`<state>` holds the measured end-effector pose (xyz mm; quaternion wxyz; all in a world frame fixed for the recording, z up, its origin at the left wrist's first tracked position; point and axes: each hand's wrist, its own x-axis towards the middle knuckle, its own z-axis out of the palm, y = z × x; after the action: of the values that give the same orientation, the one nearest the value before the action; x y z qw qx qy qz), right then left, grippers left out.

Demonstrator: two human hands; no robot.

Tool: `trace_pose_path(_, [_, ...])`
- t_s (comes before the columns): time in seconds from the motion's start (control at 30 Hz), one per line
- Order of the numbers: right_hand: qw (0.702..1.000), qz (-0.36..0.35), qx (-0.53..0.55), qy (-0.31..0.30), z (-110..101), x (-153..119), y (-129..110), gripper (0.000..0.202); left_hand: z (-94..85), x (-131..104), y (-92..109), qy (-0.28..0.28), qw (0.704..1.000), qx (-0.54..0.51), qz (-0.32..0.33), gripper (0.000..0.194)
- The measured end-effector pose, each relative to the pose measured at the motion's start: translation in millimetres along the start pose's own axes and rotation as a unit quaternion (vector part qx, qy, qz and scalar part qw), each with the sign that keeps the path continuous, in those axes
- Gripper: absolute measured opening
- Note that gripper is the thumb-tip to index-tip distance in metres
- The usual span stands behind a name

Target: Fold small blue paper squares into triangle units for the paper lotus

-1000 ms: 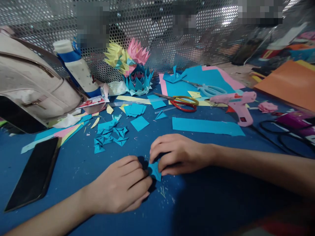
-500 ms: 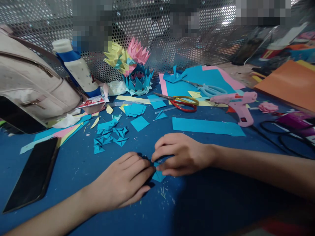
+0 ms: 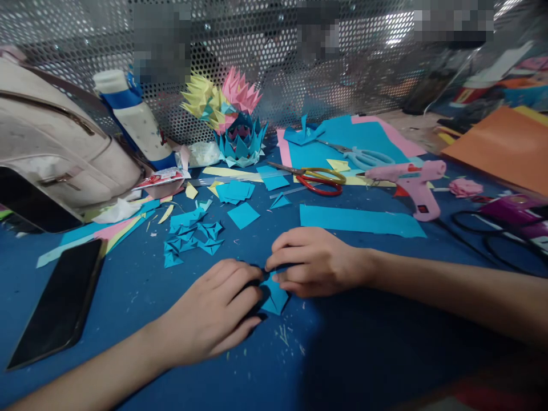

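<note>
A small folded piece of blue paper (image 3: 274,298) lies on the table between my two hands, with crease lines toward its lower corner. My left hand (image 3: 214,314) has its fingers curled against the paper's left side, their tips partly hidden. From the right, my right hand (image 3: 319,264) bends over the upper part of the paper, thumb and fingertips pressing on it. Beyond my left hand sits a cluster of folded blue paper pieces (image 3: 190,234). A flat blue square (image 3: 244,215) and a small stack of blue squares (image 3: 234,192) lie farther back.
Red-and-yellow-handled scissors (image 3: 321,180), a pink glue gun (image 3: 413,180) and a blue paper strip (image 3: 359,221) lie beyond my right hand. A phone (image 3: 57,302) rests at left. Paper flowers (image 3: 240,137), a bottle (image 3: 137,123) and a bag (image 3: 64,137) stand before the perforated metal panel (image 3: 265,57).
Both hands have shifted slightly away from me, the right one uncovering more of the folded paper. Its lower part now shows more fully between my hands.
</note>
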<state>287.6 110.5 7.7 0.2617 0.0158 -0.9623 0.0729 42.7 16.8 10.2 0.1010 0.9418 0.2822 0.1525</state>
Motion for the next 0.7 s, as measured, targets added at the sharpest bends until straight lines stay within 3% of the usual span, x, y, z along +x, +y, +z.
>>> trace_pose_path(0.2, [1.000, 0.005, 0.006, -0.008, 0.9, -0.9, 1.1, 0.023, -4.0, 0.1, 1.6, -0.019, 0.999, -0.014, 0.035, 0.020])
trace_pose_path(0.43, [1.000, 0.008, 0.007, -0.008, 0.9, -0.6, 1.1, 0.021, -1.8, 0.5, 1.2, 0.005, 1.000, -0.004, 0.000, 0.028])
trace_pose_path(0.7, [1.000, 0.009, 0.018, -0.013, 1.4, -0.9, 1.6, 0.021, -6.3, 2.1, 0.8, -0.046, 0.998, -0.043, 0.012, 0.032])
